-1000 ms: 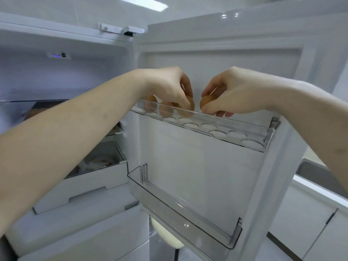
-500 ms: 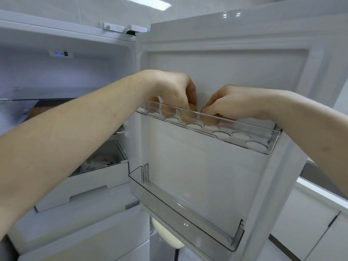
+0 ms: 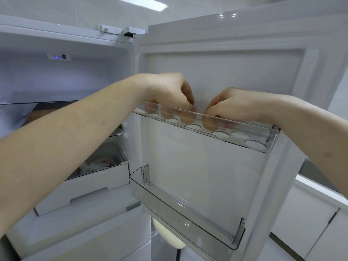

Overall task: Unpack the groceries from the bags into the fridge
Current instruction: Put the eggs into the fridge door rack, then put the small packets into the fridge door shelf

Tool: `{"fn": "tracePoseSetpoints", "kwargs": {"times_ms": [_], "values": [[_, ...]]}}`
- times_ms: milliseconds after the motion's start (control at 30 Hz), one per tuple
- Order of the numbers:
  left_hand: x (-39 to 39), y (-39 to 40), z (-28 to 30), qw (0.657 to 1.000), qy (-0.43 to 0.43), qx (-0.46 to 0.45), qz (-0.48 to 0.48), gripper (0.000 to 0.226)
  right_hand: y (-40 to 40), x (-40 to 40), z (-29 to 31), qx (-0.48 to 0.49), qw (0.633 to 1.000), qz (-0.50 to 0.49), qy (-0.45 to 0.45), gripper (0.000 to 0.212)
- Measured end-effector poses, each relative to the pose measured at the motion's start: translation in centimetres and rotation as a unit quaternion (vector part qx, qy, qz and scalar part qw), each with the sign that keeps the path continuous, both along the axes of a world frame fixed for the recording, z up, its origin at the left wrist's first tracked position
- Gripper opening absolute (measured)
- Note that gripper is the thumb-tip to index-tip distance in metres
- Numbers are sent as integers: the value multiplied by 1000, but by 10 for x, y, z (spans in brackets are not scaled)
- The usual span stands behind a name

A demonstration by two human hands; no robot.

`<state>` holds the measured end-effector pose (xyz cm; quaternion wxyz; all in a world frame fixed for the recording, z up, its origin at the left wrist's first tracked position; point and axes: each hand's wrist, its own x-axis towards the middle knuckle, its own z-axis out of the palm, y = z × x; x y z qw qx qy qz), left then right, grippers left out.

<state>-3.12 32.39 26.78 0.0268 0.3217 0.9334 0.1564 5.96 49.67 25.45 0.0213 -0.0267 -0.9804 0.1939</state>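
The fridge door stands open, and its clear top egg rack (image 3: 250, 129) has round sockets. Several brown eggs sit in the rack's left sockets, one at the far left (image 3: 150, 107). My left hand (image 3: 169, 87) reaches over the rack with fingers curled down onto the top of a brown egg (image 3: 186, 116). My right hand (image 3: 231, 104) is lowered into the rack beside it, fingers curled round another brown egg (image 3: 209, 123) that sits in a socket. The rack's right sockets (image 3: 255, 144) hold nothing.
Below the rack is a clear lower door bin (image 3: 188, 219). Inside the fridge on the left are a glass shelf (image 3: 17, 103) and a white drawer (image 3: 84, 185) with wrapped items. A white counter and cabinets (image 3: 320, 189) stand behind the door at right.
Both hands have dropped from above the rack into it. The egg in my right hand has gone down into a socket, and the left egg has settled beside it.
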Motion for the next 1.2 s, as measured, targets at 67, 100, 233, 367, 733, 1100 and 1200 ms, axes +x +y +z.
{"fn": "tracePoseSetpoints", "kwargs": {"times_ms": [67,100,233,367,733,1100,1200], "values": [[-3,0,-1,1000,-4,12,-2,33,1,0,-1,-6,1000,0,6,27],[-4,-1,-2,1000,-3,16,-2,35,2,-1,-2,-12,1000,4,9,29],[-7,-4,-2,1000,1,29,3,40,5,-3,-3,-13,999,4,30,29],[-6,-6,-4,1000,20,22,8,32,5,-3,-3,-2,998,-2,63,23],[50,-55,-41,935,214,279,48,35,-22,48,-19,-17,922,131,364,22],[220,-145,-245,866,186,270,378,41,-82,63,-172,-88,901,407,121,51],[280,-154,-281,849,157,219,454,48,-105,77,-212,-99,883,454,67,59]]}}
